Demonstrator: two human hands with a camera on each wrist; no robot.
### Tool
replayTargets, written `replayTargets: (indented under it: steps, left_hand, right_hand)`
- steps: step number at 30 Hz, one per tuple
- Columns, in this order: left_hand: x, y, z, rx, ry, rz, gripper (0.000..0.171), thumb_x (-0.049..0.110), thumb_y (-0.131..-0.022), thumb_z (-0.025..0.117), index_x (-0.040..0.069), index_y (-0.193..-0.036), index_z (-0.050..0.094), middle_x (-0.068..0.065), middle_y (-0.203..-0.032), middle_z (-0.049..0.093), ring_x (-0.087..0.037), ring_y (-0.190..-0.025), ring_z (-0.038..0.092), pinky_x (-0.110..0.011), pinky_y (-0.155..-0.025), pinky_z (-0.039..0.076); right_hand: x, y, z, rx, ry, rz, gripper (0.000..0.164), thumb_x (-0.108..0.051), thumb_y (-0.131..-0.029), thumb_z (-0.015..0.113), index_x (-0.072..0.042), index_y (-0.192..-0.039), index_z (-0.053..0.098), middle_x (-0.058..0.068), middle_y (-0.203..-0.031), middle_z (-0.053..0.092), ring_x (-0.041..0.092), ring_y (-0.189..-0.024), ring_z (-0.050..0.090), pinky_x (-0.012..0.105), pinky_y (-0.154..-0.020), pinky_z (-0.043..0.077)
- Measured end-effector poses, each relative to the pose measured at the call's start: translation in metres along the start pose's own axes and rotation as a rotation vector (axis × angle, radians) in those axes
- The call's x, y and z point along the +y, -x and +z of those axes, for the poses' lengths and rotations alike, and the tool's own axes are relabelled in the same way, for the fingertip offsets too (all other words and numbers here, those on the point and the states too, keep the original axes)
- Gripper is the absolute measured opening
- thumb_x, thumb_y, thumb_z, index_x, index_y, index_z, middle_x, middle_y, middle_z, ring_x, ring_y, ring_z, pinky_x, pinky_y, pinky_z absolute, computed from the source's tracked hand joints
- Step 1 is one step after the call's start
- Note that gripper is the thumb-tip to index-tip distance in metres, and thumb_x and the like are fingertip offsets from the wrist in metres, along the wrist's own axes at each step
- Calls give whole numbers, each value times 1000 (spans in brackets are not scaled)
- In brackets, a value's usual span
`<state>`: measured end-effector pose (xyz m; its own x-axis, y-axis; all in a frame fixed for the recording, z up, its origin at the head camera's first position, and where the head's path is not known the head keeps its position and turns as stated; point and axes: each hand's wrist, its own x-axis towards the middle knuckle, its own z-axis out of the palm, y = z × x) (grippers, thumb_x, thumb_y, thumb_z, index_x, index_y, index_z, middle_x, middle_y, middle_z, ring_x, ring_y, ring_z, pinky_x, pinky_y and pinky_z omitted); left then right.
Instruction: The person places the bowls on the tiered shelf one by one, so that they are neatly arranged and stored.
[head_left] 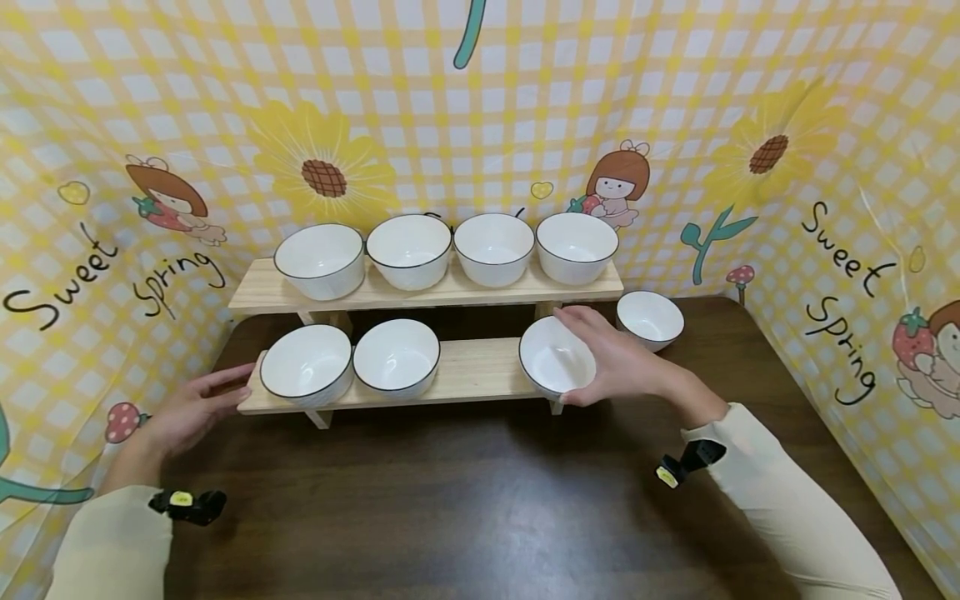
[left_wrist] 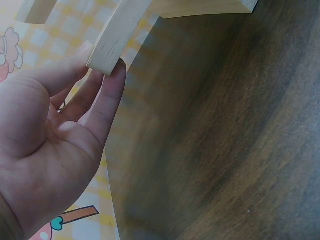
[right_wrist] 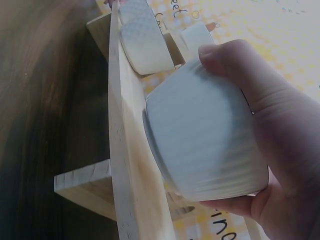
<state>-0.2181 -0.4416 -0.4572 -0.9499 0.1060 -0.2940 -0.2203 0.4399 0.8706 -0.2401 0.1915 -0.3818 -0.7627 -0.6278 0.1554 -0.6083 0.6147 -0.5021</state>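
Note:
At the left end of the lower board of a two-tier wooden shelf (head_left: pixel 480 369), my left hand (head_left: pixel 191 410) pinches the board's end between thumb and fingers. The board's end (left_wrist: pixel 114 47) shows between them in the left wrist view. My right hand (head_left: pixel 626 357) grips a white, dark-rimmed bowl (head_left: pixel 553 354) by its sides, thumb on one side and fingers on the other. That bowl (right_wrist: pixel 205 130) is tilted at the right end of the lower board; its ribbed outside faces the right wrist camera. Two similar bowls, one leftmost (head_left: pixel 306 362) and one beside it (head_left: pixel 397 357), stand on the lower board.
Several white bowls stand in a row on the upper board (head_left: pixel 442 294). Behind the right hand, another white bowl (head_left: pixel 651 318) sits on the dark wooden table (head_left: pixel 465 500). A yellow checked cloth (head_left: pixel 480 108) surrounds the table at the back and sides.

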Motion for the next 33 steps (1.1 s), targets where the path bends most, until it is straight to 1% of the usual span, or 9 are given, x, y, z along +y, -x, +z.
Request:
replayTargets:
  steps: [6, 9, 11, 14, 18, 28, 33]
  left_hand:
    - [-1, -1, -1, -3, 3, 7, 74, 36, -104, 59, 2, -160, 25, -32, -161, 21, 8, -103, 59, -18, -88, 52]
    - [-1, 0, -1, -6, 6, 4, 74, 36, -104, 59, 3, -161, 25, -32, -161, 21, 8, -103, 59, -18, -88, 52]
    - [0, 1, 0, -8, 6, 1, 74, 37, -104, 59, 3, -161, 25, -32, -161, 21, 8, -103, 59, -18, -88, 52]
    - [1, 2, 0, -9, 1, -1, 74, 37, -104, 59, 3, -161, 25, -32, -160, 22, 8, -103, 60, -18, -89, 52]
    - [1, 2, -1, -10, -6, -2, 74, 38, -104, 59, 4, -161, 27, -32, -160, 23, 7, -104, 60, -18, -89, 52]
    - [2, 1, 0, -9, 6, -12, 75, 39, -104, 59, 3, -161, 24, -32, -161, 20, 9, -103, 59, -17, -88, 52]
    - [1, 0, -1, -7, -7, -18, 76, 40, -104, 59, 4, -161, 24, -31, -162, 20, 10, -103, 58, -17, -88, 52]
  right_hand:
    - [-2, -9, 9, 4, -25, -16, 120, -45, -66, 92, -1, -159, 30, 20, -155, 32, 35, -137, 40, 53, -105, 45]
    - [-4, -13, 14, 3, -14, -12, 120, -47, -66, 91, -2, -159, 29, 20, -155, 33, 36, -136, 42, 56, -102, 46]
    - [-5, -15, 16, -2, -16, -5, 120, -47, -66, 91, -2, -159, 29, 20, -155, 33, 36, -136, 42, 57, -101, 46]
    - [-7, -20, 20, -9, -22, -5, 119, -46, -67, 92, -1, -159, 30, 20, -154, 32, 36, -135, 43, 55, -101, 47]
    - [-9, -27, 25, -9, -37, -24, 120, -43, -66, 92, 1, -158, 30, 21, -154, 33, 37, -136, 41, 51, -106, 45]
    - [-15, -45, 36, -18, -56, -20, 118, -45, -67, 91, 1, -158, 30, 21, -155, 32, 35, -137, 39, 50, -109, 42]
    - [-20, -53, 42, -37, -75, -6, 120, -46, -67, 91, 1, -158, 29, 21, -157, 30, 35, -140, 36, 51, -110, 41]
